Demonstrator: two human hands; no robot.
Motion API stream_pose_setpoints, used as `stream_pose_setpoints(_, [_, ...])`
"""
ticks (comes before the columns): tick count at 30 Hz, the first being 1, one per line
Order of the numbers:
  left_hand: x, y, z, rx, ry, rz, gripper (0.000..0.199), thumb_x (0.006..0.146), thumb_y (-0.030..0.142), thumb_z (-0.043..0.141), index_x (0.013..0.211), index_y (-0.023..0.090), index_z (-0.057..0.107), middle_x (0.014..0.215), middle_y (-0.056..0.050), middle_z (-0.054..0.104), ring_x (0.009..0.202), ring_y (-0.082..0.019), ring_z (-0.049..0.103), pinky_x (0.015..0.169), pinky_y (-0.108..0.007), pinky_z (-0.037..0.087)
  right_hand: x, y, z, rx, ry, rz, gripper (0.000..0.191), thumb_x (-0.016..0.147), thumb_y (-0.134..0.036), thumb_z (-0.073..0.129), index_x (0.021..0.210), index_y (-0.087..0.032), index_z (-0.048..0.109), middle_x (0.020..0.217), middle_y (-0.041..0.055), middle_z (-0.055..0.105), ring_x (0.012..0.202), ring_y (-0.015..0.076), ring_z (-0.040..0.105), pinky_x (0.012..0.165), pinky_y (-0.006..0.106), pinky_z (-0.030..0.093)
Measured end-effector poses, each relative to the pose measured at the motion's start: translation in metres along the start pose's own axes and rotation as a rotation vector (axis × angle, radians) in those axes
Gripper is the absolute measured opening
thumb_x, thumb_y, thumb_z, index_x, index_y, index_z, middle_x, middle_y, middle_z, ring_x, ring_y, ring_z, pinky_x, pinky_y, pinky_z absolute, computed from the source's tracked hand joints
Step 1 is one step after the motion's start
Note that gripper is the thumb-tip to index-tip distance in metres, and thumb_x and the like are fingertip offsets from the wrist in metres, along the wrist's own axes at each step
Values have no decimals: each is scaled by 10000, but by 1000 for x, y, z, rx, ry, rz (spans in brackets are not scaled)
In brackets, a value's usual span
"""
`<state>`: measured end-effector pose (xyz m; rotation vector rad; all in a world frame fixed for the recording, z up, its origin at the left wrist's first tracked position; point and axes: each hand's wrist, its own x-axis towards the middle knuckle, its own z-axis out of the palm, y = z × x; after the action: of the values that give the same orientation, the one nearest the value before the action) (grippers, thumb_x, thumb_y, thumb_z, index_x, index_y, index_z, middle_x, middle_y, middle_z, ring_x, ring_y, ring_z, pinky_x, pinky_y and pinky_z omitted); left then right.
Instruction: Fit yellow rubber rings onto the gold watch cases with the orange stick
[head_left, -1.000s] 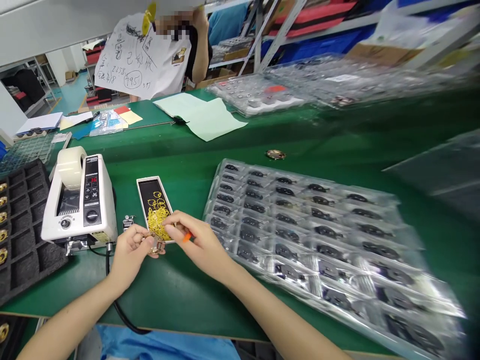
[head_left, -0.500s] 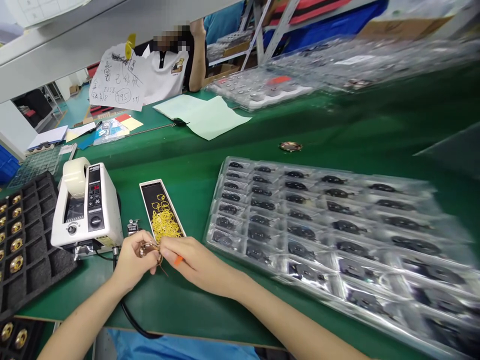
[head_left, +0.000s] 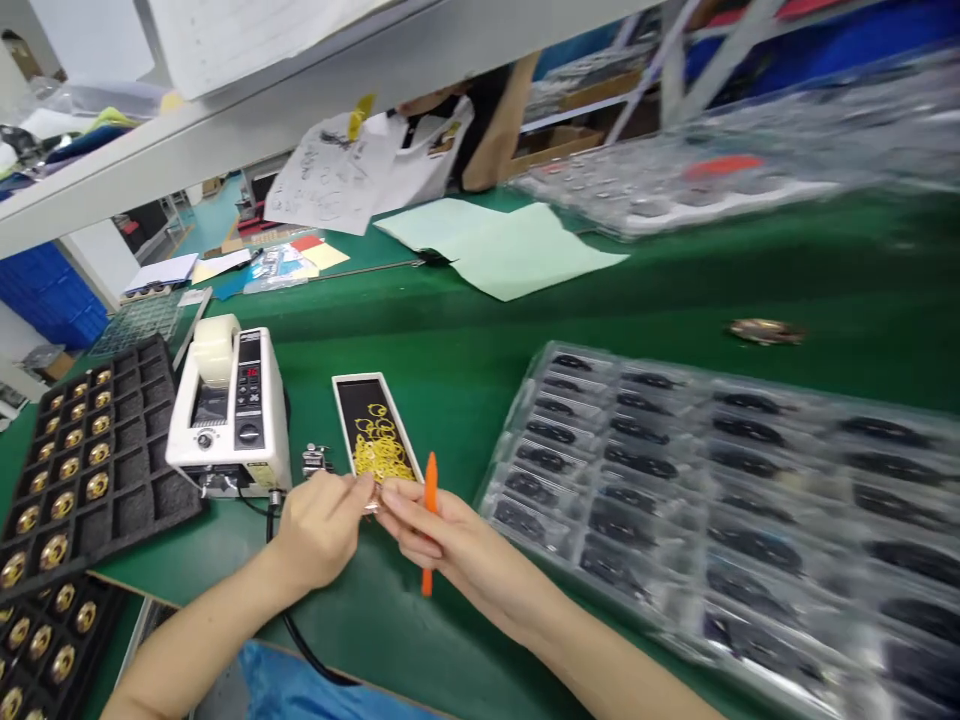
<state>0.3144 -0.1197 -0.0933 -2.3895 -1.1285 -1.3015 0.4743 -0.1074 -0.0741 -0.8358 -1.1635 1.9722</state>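
Observation:
My left hand (head_left: 319, 530) and my right hand (head_left: 457, 545) meet in front of a narrow black-lined box (head_left: 373, 425) holding a tangle of thin gold rings (head_left: 377, 450). Between their fingertips is a small metal part (head_left: 371, 507), mostly hidden. My left hand pinches it. My right hand also grips an orange stick (head_left: 429, 520), which stands upright across its fingers. The hands sit just below the box's near end, and my left hand is close to a small metal tally counter (head_left: 316, 460).
A white tape dispenser (head_left: 229, 415) stands left of the box, beside black foam trays of round gold parts (head_left: 90, 470). A large plastic blister tray of black parts (head_left: 712, 510) lies right on the green mat (head_left: 465, 370). A person (head_left: 442, 135) stands behind a low shelf (head_left: 225, 130).
The view has swung and tilted, shifting the table's contents right. The orange stick now shows more fully, upright in my right hand. My hands have come closer together, covering more of the small part.

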Motion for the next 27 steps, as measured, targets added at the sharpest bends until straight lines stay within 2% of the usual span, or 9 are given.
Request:
stream_pose_setpoints(3, [-4, 12, -3, 90, 16, 13, 321, 899, 52, 475, 1170, 118, 634, 896, -120, 704, 756, -177, 637, 637, -266, 531, -5, 1, 3, 91, -1, 28, 480, 687, -604, 741, 704, -168, 541, 616, -64, 344, 486, 39, 136, 446, 229, 135])
stream_pose_setpoints(5, [-11, 22, -10, 23, 38, -139, 359, 894, 67, 487, 1224, 127, 617, 1043, -153, 691, 918, -207, 647, 767, -316, 548, -7, 1, 0, 66, 37, 10, 472, 686, -599, 747, 729, -169, 555, 618, -67, 330, 493, 44, 134, 457, 233, 134])
stream_pose_setpoints(7, [-23, 28, -19, -204, 137, -526, 309, 873, 181, 587, 1172, 151, 659, 1078, -148, 680, 940, -215, 650, 802, -332, 545, -8, 1, -7, 16, 87, -27, 471, 702, -603, 734, 704, -175, 537, 613, -66, 321, 502, 53, 160, 475, 236, 156])
stream_pose_setpoints(10, [-42, 23, -40, -627, 366, -1199, 428, 780, 511, 678, 952, 121, 722, 731, -77, 660, 554, -136, 589, 497, -248, 470, -6, 1, -16, -48, 146, -55, 475, 730, -605, 708, 661, -182, 504, 614, -60, 316, 519, 67, 206, 505, 242, 202])
stream_pose_setpoints(12, [-50, 12, -55, -726, 458, -1364, 590, 771, 669, 582, 858, 100, 711, 519, 5, 528, 372, -75, 406, 378, -209, 313, -5, 2, -19, -67, 167, -42, 478, 730, -611, 704, 658, -185, 500, 616, -59, 312, 523, 71, 212, 513, 245, 214])
stream_pose_setpoints(16, [-45, -6, -80, -648, 532, -1297, 473, 739, 609, 660, 698, 137, 651, 413, 110, 278, 350, -44, 219, 390, -200, 223, -3, 4, -17, -111, 184, -35, 486, 697, -641, 710, 686, -194, 519, 606, -60, 313, 522, 77, 220, 511, 244, 227])
stream_pose_setpoints(19, [-29, -3, -93, -555, 561, -1163, 326, 713, 453, 746, 627, 164, 621, 493, 62, 418, 452, -68, 360, 486, -211, 314, -3, 4, -15, -194, 182, -62, 490, 709, -678, 667, 717, -204, 546, 592, -56, 309, 529, 94, 234, 510, 251, 249])
stream_pose_setpoints(23, [1, 1, -107, -269, 105, -839, 144, 781, 220, 656, 650, 170, 622, 974, -65, 671, 544, -79, 444, 577, -252, 358, -4, 5, -17, -310, 163, -88, 473, 750, -698, 600, 789, -227, 571, 640, -30, 369, 575, 125, 308, 547, 261, 316])
stream_pose_setpoints(27, [32, -4, -118, -107, -248, -649, 159, 852, 135, 512, 702, 178, 538, 1059, -75, 669, 545, -85, 423, 558, -250, 325, -5, 3, -17, -352, 136, -86, 466, 745, -700, 594, 814, -239, 578, 826, 22, 533, 686, 166, 419, 584, 268, 364])
